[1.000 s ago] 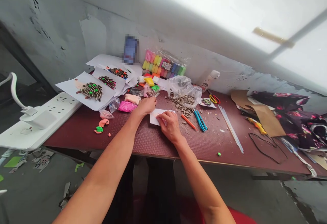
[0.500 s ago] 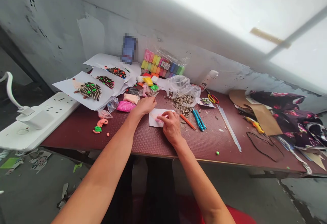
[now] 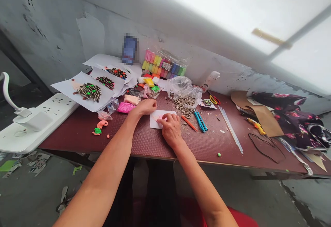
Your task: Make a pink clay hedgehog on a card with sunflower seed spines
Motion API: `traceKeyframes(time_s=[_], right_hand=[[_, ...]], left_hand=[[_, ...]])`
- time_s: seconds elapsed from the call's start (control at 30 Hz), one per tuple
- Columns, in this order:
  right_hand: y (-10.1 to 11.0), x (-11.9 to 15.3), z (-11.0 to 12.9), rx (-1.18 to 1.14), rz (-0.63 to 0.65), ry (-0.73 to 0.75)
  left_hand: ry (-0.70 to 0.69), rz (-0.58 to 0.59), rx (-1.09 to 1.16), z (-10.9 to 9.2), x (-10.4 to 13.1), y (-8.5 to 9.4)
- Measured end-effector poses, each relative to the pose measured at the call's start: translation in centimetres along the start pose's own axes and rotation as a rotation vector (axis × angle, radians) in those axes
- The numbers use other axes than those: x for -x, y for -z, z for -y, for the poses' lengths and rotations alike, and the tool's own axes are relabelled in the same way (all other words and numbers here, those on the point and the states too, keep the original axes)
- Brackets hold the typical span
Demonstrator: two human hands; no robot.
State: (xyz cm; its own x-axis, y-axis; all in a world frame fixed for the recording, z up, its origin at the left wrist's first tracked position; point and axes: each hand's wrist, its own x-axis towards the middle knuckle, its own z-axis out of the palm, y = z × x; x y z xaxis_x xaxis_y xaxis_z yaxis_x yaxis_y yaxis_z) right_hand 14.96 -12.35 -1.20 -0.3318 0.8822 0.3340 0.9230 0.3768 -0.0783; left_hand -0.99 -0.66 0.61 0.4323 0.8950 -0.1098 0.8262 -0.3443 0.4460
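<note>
A small white card (image 3: 154,124) lies on the table between my hands, with a thin layer of pink modelling clay (image 3: 156,117) on it. My right hand (image 3: 171,127) is over the card's right part, bent fingers closed in on the pink clay and touching it. Above the card's left corner my left hand (image 3: 147,107) is curled into a loose fist; whatever its fingers hold is hidden. Just behind sit a bag of pale peach clay (image 3: 131,99) and a bright pink clay pack (image 3: 126,107).
Sunflower seeds (image 3: 183,103) spill from a plastic bag behind my right hand. An orange pen-like tool (image 3: 189,122), a blue cutter (image 3: 201,121) and scissors (image 3: 214,99) lie to the right. Seed-covered hedgehog pictures (image 3: 89,92) and a power strip (image 3: 38,123) are at left.
My right hand has lowered slightly and its fingertips have shifted left over the clay. My left hand's fingers have curled in more tightly. The view has shifted a little.
</note>
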Motion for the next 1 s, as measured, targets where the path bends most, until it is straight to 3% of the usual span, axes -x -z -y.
traceKeyframes(time_s=[0.7, 1.0], right_hand=[[-0.47, 0.04, 0.00, -0.024, -0.049, -0.036], [0.07, 0.14, 0.31, 0.003, -0.041, -0.026]], left_hand=[[-0.077, 0.119, 0.042, 0.18, -0.50, 0.80], [-0.070, 0.021, 0.014, 0.21, 0.39, 0.38]])
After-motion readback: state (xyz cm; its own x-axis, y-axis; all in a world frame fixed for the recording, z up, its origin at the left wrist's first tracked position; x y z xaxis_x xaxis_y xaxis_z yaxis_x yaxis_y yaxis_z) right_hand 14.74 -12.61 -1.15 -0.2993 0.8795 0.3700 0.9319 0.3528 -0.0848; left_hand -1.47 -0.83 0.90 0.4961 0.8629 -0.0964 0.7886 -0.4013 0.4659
